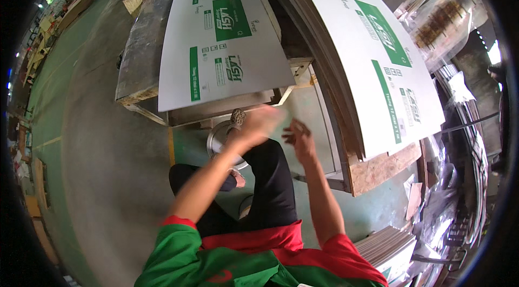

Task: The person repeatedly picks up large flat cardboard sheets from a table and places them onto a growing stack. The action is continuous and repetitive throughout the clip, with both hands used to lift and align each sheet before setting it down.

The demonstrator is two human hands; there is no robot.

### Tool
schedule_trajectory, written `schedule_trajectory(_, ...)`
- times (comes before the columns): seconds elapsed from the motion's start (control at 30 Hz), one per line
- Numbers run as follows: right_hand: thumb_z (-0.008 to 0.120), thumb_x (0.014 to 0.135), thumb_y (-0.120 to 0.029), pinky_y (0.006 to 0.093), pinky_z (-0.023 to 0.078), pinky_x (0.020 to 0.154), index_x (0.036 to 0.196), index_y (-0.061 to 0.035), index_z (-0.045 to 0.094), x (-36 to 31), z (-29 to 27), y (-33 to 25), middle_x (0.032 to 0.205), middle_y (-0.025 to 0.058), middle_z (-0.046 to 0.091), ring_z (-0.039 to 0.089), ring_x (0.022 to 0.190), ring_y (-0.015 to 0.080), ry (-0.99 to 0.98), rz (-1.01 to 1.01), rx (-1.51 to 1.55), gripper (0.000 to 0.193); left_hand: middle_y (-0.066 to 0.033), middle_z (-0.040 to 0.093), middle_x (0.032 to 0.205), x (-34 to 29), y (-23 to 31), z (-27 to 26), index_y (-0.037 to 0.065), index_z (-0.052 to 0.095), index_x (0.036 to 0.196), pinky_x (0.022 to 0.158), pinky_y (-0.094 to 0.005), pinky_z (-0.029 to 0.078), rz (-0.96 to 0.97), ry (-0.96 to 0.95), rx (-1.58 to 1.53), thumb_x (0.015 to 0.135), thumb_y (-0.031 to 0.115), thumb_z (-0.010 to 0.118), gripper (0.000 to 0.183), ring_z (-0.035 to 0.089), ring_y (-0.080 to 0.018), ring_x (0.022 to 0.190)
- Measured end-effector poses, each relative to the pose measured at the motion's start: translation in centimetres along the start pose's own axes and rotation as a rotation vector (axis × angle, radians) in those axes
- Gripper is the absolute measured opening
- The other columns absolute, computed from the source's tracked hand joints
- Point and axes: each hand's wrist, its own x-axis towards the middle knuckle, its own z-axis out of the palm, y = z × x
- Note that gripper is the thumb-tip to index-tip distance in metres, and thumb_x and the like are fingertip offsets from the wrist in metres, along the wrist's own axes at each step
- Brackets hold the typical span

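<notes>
My left hand is smeared by motion in front of the near edge of a white cardboard sheet printed in green; its fingers are too blurred to read. My right hand hangs between that sheet and a tall stack of similar printed cardboard sheets. Its fingers are apart and seem to hold nothing. Beside my left wrist shows a lumpy beige-brown thing whose kind I cannot make out. Below it is a round metal rim, partly hidden by my left arm.
The single sheet lies on a metal-topped table. A wooden board sits under the tall stack's near end. More stacked cardboard stands low at right, by crumpled clear plastic. Bundled rods or tubes run along the far right.
</notes>
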Motion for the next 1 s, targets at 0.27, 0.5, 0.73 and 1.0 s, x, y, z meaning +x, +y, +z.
schedule_trajectory(0.27, 0.066, 0.093, -0.026, 0.0266, 0.051, 0.068, 0.119, 0.0003, 0.064, -19.5, -10.5, 2.6, 0.093, 0.0066, 0.070, 0.065, 0.079, 0.0144, 0.221, 0.009, -0.033, 0.037, -0.0096, 0.061, 0.059, 2.4, 19.6, 18.8, -0.007, 0.064, 0.084, 0.038, -0.0317, 0.048, -0.260, -0.219, -0.891, 0.096, 0.026, 0.062, 0.036, 0.058, -0.0152, 0.043)
schedule_trajectory(0.5, 0.059, 0.096, -0.031, 0.0364, 0.047, 0.093, 0.126, 0.0000, 0.061, -24.3, -25.8, -9.0, 0.118, 0.0129, 0.064, 0.061, 0.104, 0.0241, 0.949, -0.601, 0.263, 0.042, -0.0109, 0.065, 0.065, -0.4, 17.1, 1.2, -0.003, 0.067, 0.084, 0.039, -0.0289, 0.046, -0.102, -0.040, -0.849, 0.095, 0.030, 0.058, 0.036, 0.058, -0.0146, 0.045)
schedule_trajectory(0.73, 0.048, 0.102, -0.049, 0.0466, 0.045, 0.104, 0.140, 0.0018, 0.053, -19.4, -23.2, -11.4, 0.136, 0.0236, 0.057, 0.055, 0.124, 0.0335, 0.660, -1.041, -0.325, 0.063, -0.0087, 0.063, 0.067, -24.1, 7.4, -11.7, -0.003, 0.066, 0.095, 0.046, -0.0296, 0.047, -0.350, 0.059, -0.533, 0.096, 0.031, 0.062, 0.035, 0.060, -0.0160, 0.051)
schedule_trajectory(1.0, 0.053, 0.101, -0.019, 0.0319, 0.048, 0.088, 0.130, 0.0033, 0.062, -16.5, -8.2, -9.5, 0.112, 0.0120, 0.067, 0.061, 0.098, 0.0194, 0.373, -0.438, -0.572, 0.038, -0.0120, 0.068, 0.096, -35.6, 4.4, -15.3, 0.000, 0.058, 0.118, 0.054, -0.0318, 0.055, -0.672, 0.416, -0.644, 0.095, 0.035, 0.065, 0.042, 0.067, -0.0189, 0.073)
